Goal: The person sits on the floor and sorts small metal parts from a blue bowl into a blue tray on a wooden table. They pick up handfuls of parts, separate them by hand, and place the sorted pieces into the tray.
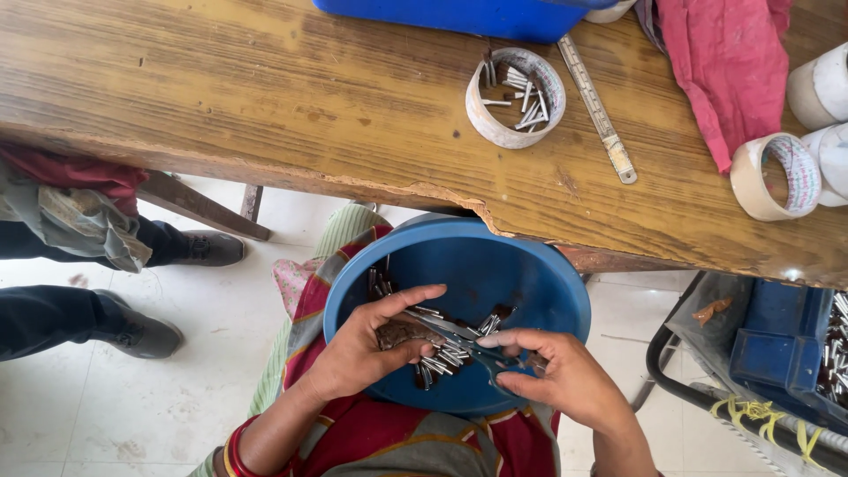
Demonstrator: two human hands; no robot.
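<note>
Scissors [468, 340] in right hand's [565, 380] closed grip; left hand [362, 349] pinches brown piece [402, 331].

Tape rolls [776, 176], ruler [598, 109], red cloth [726, 62] (on wooden table [265, 97]).

Small workshop: worn wooden workbench [265, 97], tape rolls [777, 177] and a steel ruler [599, 110] laid on it, metal pins kept in a blue basin [530, 274], parts crate [777, 344] seen near right.
</note>
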